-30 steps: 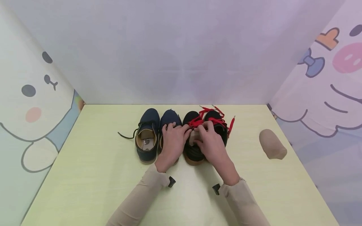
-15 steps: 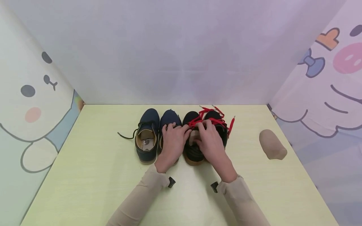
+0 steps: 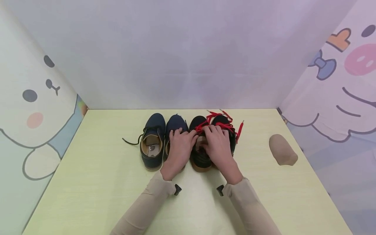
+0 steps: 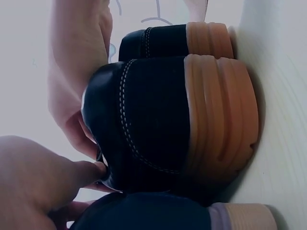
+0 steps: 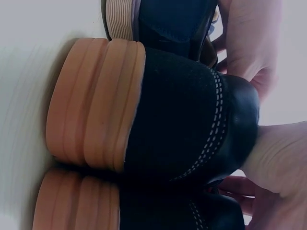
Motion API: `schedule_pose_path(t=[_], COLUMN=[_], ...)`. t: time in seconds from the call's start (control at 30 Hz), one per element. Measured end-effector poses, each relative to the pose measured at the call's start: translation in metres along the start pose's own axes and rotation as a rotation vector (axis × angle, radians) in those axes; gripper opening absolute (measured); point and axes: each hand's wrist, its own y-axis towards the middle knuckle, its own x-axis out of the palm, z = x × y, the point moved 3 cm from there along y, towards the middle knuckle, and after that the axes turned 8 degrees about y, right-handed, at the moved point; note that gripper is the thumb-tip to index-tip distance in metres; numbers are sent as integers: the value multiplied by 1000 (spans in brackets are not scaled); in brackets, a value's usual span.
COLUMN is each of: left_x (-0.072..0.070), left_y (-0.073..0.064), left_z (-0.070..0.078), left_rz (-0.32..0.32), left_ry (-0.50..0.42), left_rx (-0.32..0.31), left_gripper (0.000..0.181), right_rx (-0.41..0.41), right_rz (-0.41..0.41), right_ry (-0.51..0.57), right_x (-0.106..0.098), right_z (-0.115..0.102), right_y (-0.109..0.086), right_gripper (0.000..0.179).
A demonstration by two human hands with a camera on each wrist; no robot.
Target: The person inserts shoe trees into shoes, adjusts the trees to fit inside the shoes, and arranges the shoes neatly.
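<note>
Two navy shoes (image 3: 152,150) and two black shoes (image 3: 201,161) with red laces stand side by side, toes away from me. My left hand (image 3: 179,145) reaches over the right navy shoe. Its thumb and index finger pinch the collar edge of the left black shoe; the left wrist view shows the thumb (image 4: 86,172) at that edge. My right hand (image 3: 218,143) holds a beige shoe insert (image 3: 201,140) inside that black shoe's opening, thumb bent into the shoe, other fingers toward the lace area. The insert is largely hidden. In the right wrist view, the heel (image 5: 177,112) covers the thumb tip.
A second beige insert (image 3: 283,150) lies on the table (image 3: 97,195) at the right. Red laces (image 3: 240,130) spread around the right black shoe, and a dark lace (image 3: 130,141) trails left from the left navy shoe. A pale wall (image 3: 182,58) rises behind the table.
The right hand has shifted slightly left and forward, its thumb deeper in the left black shoe. The insert sits lower inside and shows less. The left hand has barely moved.
</note>
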Motion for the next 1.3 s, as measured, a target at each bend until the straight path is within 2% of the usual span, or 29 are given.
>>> schedule_pose_path(t=[0.33, 0.5, 0.67, 0.77, 0.9, 1.1, 1.3], left_x=[0, -1, 0, 0, -1, -2, -3], left_y=[0, 0, 0, 0, 1, 3, 1], left_z=[2, 2, 1, 2, 5, 8, 6], left_rz=[17, -17, -54, -45, -34, -74, -81], left_ry=[29, 22, 35, 37, 44, 68, 82], left_rx=[-1, -5, -22, -31, -42, -60, -66], left_gripper=[23, 27, 36, 37, 37, 35, 37], right_rx=[21, 14, -29, -58, -73, -76, -116], right_rz=[25, 15, 8, 11, 7, -1, 23], right_ry=[-11, -15, 9, 28, 30, 43, 65], right_x=[6, 5, 5, 2, -1, -3, -3], right_z=[1, 1, 4, 6, 7, 9, 12], right_y=[10, 9, 6, 3, 0, -4, -9], right_gripper=[26, 31, 39, 42, 42, 39, 38])
